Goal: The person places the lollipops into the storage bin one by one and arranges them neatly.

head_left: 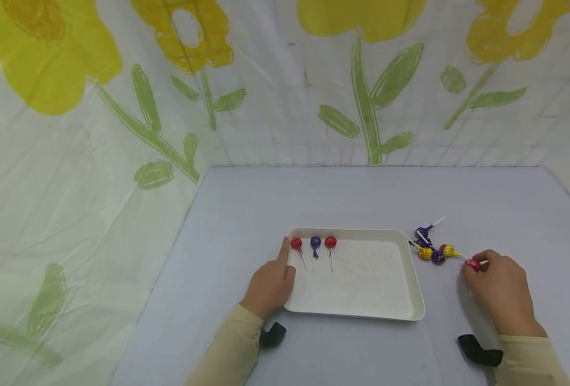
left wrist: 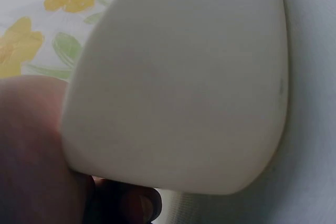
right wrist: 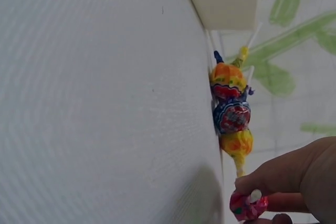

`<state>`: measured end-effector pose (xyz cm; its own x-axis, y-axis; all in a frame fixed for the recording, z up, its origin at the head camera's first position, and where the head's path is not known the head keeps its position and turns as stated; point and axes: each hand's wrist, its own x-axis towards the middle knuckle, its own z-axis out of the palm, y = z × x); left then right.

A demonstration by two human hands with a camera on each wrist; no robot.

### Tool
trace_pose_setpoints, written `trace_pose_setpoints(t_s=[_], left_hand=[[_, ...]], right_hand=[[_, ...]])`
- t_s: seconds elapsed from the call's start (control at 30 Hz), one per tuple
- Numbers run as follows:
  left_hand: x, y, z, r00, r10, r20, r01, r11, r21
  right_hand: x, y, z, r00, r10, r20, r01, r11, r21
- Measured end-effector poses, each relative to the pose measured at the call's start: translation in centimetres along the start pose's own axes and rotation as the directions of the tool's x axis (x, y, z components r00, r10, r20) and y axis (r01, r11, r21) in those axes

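At the left end of a white tray [head_left: 357,289], my left hand [head_left: 270,284] lies on the rim, index finger straight along the edge. In the left wrist view the thumb overlaps the rim of the tray [left wrist: 178,87], and a curled fingertip shows beyond its end wall. My right hand [head_left: 499,284] pinches a red-pink lollipop [right wrist: 247,205] between thumb and fingers, right of the tray. Inside the tray, a red lollipop [head_left: 296,243], a purple lollipop [head_left: 316,242] and another red lollipop [head_left: 331,242] stand in a row, sticks toward me.
Between the tray and my right hand lies a loose cluster of purple lollipops [head_left: 438,257] and yellow lollipops [head_left: 425,253], some sticks by the tray's right rim. A pale cloth covers the table [head_left: 362,198]. Behind it hangs a flower-printed curtain [head_left: 275,107].
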<state>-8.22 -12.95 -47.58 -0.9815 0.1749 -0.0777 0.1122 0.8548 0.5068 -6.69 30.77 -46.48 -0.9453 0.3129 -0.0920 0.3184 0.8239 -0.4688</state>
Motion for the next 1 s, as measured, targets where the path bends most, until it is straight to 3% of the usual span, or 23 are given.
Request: trace_pose_setpoints(t_s=[0.4,1.0], left_hand=[[0.0,0.0,0.0,1.000,0.001,0.002,-0.001,1.000,0.007],[0.0,-0.1,0.2,1.000,0.007,0.001,-0.007,1.000,0.007]], right_hand=[[-0.3,-1.2,-0.4,0.999,-0.028,-0.023,0.028,1.000,0.006],[-0.3,-5.4,-0.1,0.997,-0.077,-0.014,0.078,0.995,0.054]])
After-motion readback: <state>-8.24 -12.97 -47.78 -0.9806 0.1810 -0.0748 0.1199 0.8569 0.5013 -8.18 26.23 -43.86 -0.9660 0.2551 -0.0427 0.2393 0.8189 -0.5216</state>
